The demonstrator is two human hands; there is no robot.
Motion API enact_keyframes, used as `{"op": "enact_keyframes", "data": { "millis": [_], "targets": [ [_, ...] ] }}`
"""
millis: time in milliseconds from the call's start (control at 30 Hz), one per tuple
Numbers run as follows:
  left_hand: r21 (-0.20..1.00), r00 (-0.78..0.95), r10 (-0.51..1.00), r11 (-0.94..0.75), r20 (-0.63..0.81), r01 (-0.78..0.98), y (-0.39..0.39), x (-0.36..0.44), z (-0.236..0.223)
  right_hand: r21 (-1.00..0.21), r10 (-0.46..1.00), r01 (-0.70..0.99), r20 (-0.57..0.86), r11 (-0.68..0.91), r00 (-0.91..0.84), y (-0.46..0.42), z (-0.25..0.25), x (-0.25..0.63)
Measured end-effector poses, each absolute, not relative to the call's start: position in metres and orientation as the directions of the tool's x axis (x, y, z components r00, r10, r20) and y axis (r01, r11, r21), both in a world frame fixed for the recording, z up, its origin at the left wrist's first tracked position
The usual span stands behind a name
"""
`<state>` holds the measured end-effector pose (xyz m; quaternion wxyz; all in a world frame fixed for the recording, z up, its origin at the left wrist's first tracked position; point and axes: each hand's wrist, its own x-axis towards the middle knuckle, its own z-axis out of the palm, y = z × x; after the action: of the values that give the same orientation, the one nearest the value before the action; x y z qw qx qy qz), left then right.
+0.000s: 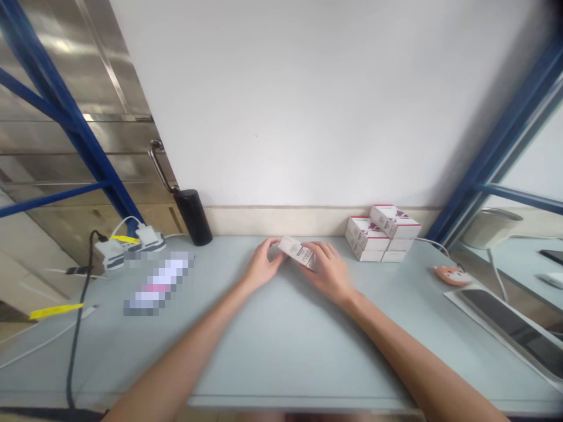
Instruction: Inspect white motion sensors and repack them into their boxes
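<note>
Between my two hands, above the middle of the grey-blue table (272, 346), is a small white cardboard box (298, 251) with dark print on its side, held tilted. My left hand (263, 262) grips its left end between thumb and fingers. Around the right end close the fingers of my right hand (329, 271). To the right, near the wall, several similar white boxes with red edges stand stacked; one upper box (394, 223) lies at an angle on the others.
A black cylinder (193, 217) stands at the back left. Before it lies a pixelated, phone-shaped thing (160, 284). A power strip (132, 249) with plugs and cables takes up the left side. At right are an orange object (452, 274) and a dark flat panel (514, 328).
</note>
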<state>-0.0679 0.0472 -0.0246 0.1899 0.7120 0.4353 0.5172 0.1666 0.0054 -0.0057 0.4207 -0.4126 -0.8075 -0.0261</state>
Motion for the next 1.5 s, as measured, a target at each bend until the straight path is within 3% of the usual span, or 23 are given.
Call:
{"op": "enact_keyframes", "data": {
  "millis": [100,167,267,333,500,667,900,1200,1400,1500],
  "targets": [
    [0.642,0.164,0.780,-0.598,0.604,0.480,0.034,-0.067,-0.014,-0.183,0.607,0.731,0.703,0.658,-0.370,0.003,-0.008,0.163],
    [0.528,0.323,0.731,-0.667,0.601,0.526,0.020,-0.063,-0.003,-0.174,0.593,0.687,0.675,0.706,-0.439,0.003,-0.011,0.160],
    [0.332,0.546,0.624,-0.772,0.559,0.542,0.001,-0.053,0.009,-0.307,0.598,0.533,0.586,0.789,-0.547,0.003,-0.010,0.160],
    [0.291,0.595,0.596,-0.795,0.539,0.533,-0.006,-0.045,0.010,-0.394,0.619,0.479,0.544,0.784,-0.566,0.006,-0.007,0.165],
    [0.259,0.572,0.629,-0.760,0.526,0.596,0.004,-0.034,-0.005,-0.264,0.649,0.718,0.687,0.644,-0.329,0.026,0.005,0.200],
    [0.183,0.543,0.675,-0.694,0.499,0.696,0.038,-0.064,-0.012,-0.248,0.617,0.879,0.784,0.407,-0.065,0.046,0.010,0.244],
    [0.110,0.429,0.742,-0.554,0.515,0.825,0.056,-0.107,-0.012,-0.205,0.699,0.958,0.715,0.199,0.008,0.059,-0.002,0.278],
    [0.141,0.288,0.917,-0.335,0.276,0.932,0.038,-0.099,0.009,-0.169,0.768,0.974,0.641,0.154,-0.010,0.056,0.003,0.294],
    [0.091,0.306,0.890,-0.354,0.339,0.931,0.039,-0.100,-0.003,-0.047,0.782,0.990,0.618,0.136,-0.078,0.058,-0.005,0.294],
    [0.076,0.295,0.883,-0.344,0.364,0.936,0.039,-0.099,-0.007,-0.051,0.770,0.987,0.633,0.153,-0.086,0.059,-0.007,0.292]
  ]
}}
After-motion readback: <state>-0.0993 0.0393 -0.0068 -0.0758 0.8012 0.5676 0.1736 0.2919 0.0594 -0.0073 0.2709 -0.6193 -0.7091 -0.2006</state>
